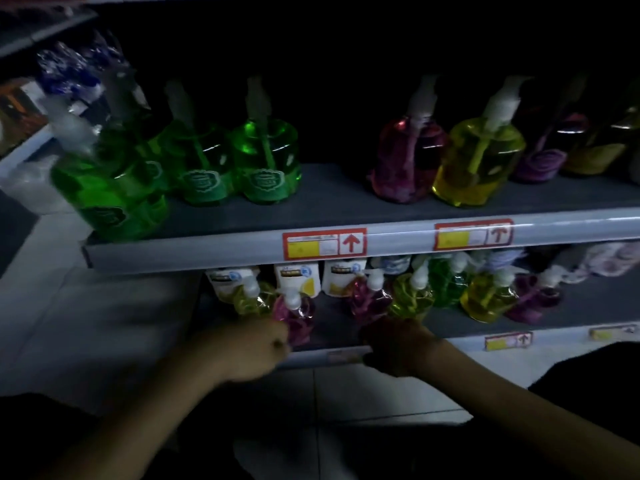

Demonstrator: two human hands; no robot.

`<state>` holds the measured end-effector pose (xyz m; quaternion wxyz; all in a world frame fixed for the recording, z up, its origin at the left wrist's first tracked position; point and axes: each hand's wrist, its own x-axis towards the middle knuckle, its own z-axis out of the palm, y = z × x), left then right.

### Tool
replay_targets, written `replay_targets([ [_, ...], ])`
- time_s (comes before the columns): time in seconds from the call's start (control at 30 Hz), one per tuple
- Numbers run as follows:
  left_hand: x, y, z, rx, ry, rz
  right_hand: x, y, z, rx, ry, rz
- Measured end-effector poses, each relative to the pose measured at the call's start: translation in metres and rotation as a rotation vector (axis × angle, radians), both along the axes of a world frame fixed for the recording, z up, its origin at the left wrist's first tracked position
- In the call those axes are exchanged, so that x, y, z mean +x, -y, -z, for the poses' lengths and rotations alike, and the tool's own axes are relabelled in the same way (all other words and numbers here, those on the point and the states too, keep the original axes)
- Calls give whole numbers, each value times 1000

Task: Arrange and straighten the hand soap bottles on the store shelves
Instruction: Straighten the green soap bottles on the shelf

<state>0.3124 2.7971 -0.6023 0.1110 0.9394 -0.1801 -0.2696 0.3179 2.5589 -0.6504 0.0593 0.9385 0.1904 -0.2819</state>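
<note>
Both hands work at the front edge of the lower shelf (450, 323), where the soap bottles stand in a loose, uneven row under hanging white pouches (298, 278). The left hand (256, 348) has its fingers (282, 336) curled round the lower left side of a magenta bottle (296, 315). That bottle stands forward of its neighbours with its pump pointing up and slightly left, so its long axis is close to upright. The right hand (398, 344) is dark and turned back-up to the camera. It reaches in at the bases of 2 bottles, a pink bottle (367, 299) and a yellow-green bottle (412, 297), but its fingers are hidden and I cannot tell whether they grasp either one. The magenta bottle lies just up and right of the left hand, with a gap between it and the pink bottle. Closing that gap looks like the next move, and the left hand is nearer for it.
</note>
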Motion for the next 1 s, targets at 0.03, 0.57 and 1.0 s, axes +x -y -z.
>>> replay_targets([
  [0.03, 1, 17, 4, 17, 21, 45, 7, 16, 2, -7, -28, 76],
  [0.57, 63, 248, 103, -455, -275, -56, 77, 156, 32, 462, 386, 706],
  [1.0, 69, 224, 111, -588, -439, -276, 51, 147, 7, 528, 569, 766],
])
